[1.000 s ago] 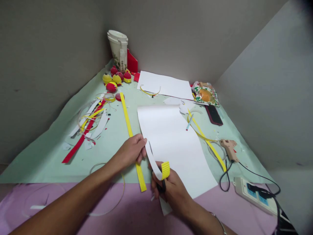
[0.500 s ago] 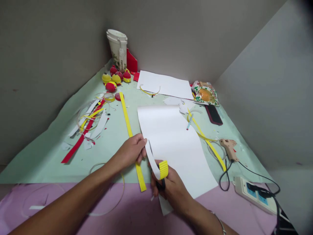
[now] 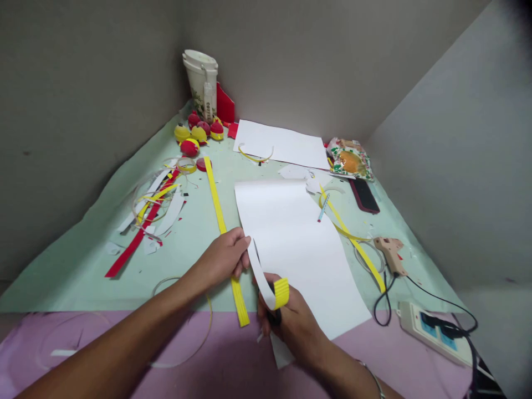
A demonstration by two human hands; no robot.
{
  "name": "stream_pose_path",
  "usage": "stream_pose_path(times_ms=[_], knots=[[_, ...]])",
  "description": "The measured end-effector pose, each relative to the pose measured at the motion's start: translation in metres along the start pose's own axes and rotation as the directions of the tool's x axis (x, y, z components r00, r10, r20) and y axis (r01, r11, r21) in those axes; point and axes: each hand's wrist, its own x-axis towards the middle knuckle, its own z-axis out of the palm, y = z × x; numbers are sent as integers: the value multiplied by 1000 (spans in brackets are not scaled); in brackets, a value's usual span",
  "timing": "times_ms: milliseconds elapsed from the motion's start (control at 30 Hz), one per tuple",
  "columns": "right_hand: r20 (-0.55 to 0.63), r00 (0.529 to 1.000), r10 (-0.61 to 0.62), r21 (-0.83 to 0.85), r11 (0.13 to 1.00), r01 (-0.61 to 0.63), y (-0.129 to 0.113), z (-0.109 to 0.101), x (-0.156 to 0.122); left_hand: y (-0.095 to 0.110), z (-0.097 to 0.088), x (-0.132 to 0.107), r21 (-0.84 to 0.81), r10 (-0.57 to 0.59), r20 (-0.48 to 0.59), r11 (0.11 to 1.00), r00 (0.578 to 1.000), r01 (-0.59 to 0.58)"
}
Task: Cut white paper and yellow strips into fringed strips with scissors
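Your left hand [image 3: 224,257] is closed in a pinch on the top end of a narrow white strip [image 3: 257,271] just below centre frame. Your right hand [image 3: 293,324] grips dark-handled scissors [image 3: 274,317], with a short yellow ribbed piece [image 3: 281,292] curled over its fingers. The strip arcs between both hands along the left edge of the white sheet [image 3: 299,244] on the surface [image 3: 83,266]; it looks largely cut free, though its lower end is hidden, and the sheet's remainder is uncut.

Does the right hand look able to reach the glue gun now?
Probably yes, once freed: the right hand grips black scissors, but the glue gun lies uncovered on the same side, with only the white sheet between.
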Motion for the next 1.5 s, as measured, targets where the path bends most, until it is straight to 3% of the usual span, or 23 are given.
stream_pose_path(times_ms=[800,1000,1167,1500], knots=[[3,1000,-12,-6,1000,12,-3,1,2,-3,1,1,-2,10,21,1000,1000,-10],[4,1000,-12,26,1000,12,7,-3,5,1,3,-2,18,8,-6,1000,1000,-8],[12,1000,-19,-2,1000,19,1,-2,2,6,2,-4,13,7,-27,1000,1000,-6],[7,1000,-14,2,1000,14,1,-2,1,0,1,0,7,18,-23,1000,1000,-18]])
